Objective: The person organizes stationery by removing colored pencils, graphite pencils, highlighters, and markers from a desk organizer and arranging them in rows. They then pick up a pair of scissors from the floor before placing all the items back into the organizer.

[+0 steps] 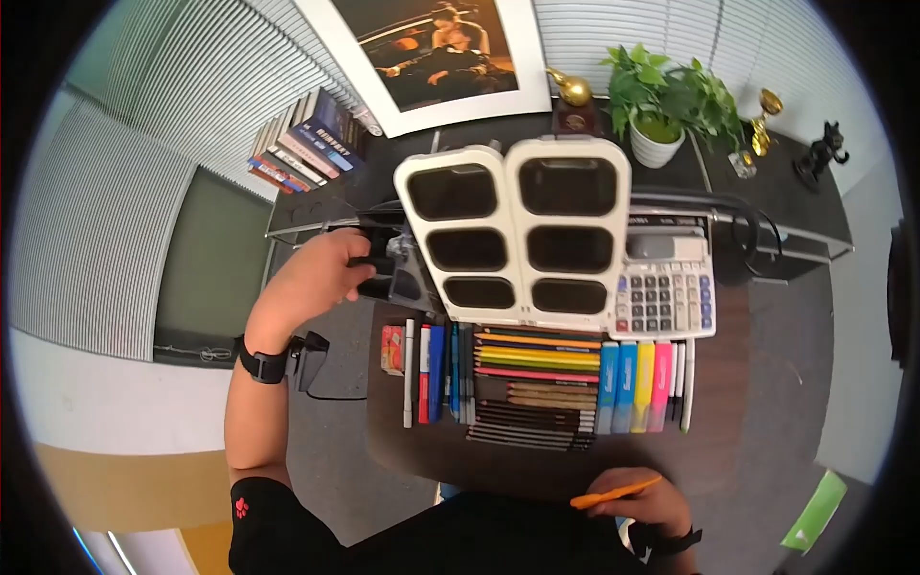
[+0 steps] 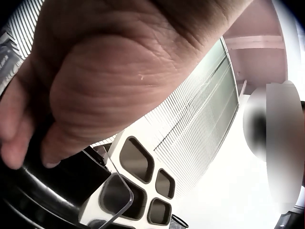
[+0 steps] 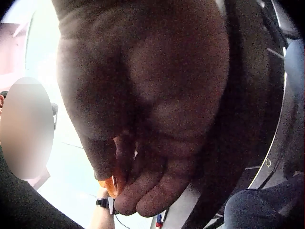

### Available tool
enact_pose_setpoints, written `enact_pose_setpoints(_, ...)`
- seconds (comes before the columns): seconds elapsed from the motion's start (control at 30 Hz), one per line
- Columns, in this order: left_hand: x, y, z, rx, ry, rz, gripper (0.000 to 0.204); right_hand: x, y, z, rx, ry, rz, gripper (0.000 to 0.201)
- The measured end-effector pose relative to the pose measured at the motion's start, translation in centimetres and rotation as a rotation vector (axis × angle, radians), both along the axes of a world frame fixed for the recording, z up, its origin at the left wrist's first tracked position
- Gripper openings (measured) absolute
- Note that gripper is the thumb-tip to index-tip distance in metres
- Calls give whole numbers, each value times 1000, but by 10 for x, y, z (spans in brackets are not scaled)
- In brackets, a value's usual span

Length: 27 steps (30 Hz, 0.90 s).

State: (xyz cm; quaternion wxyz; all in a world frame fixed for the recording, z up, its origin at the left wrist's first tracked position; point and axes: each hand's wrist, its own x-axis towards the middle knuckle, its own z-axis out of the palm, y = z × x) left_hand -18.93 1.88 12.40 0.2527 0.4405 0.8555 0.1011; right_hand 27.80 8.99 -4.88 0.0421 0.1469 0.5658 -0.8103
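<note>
My left hand (image 1: 321, 273) is at the left of the white organizer (image 1: 513, 230), its thumb and fingers pinching a dark piece (image 1: 372, 262) beside a clear holder. In the left wrist view the fingers of that hand (image 2: 105, 76) reach down around glossy black material (image 2: 62, 186); their tips are partly hidden. Near the table's front edge, my right hand (image 1: 647, 503) holds a slim orange item (image 1: 613, 493) between thumb and fingers. The right wrist view shows this hand (image 3: 143, 95) dark, with a bit of orange (image 3: 111, 185) at the fingertips.
Colored pencils (image 1: 537, 359), highlighters (image 1: 628, 388) and pens (image 1: 436, 374) lie in rows on the brown table (image 1: 714, 412). A calculator (image 1: 666, 297) stands right of the organizer. Behind are books (image 1: 311, 144), a framed picture (image 1: 441, 48), a potted plant (image 1: 661, 105) and trophies.
</note>
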Motion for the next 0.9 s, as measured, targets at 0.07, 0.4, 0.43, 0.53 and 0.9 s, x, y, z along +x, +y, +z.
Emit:
enact_pose_setpoints(0.07,-1,2,1,-18,15,-62,16,-1,1,3,1,-7,-32,21)
enact_pose_setpoints(0.4,-6,-6,-17,207,71,-25,12,4,-3,-9,65,187,-69,15)
enact_pose_setpoints(0.43,-8,-8,-16,211,81,14,11,3,-3,-11,46,205,-55,16)
enact_pose_setpoints(0.53,-16,-12,-15,238,84,35,12,3,-4,-14,46,219,-31,18)
enact_pose_setpoints(0.9,8,-12,-14,152,197,-90,25,6,-4,-9,-4,161,-11,21)
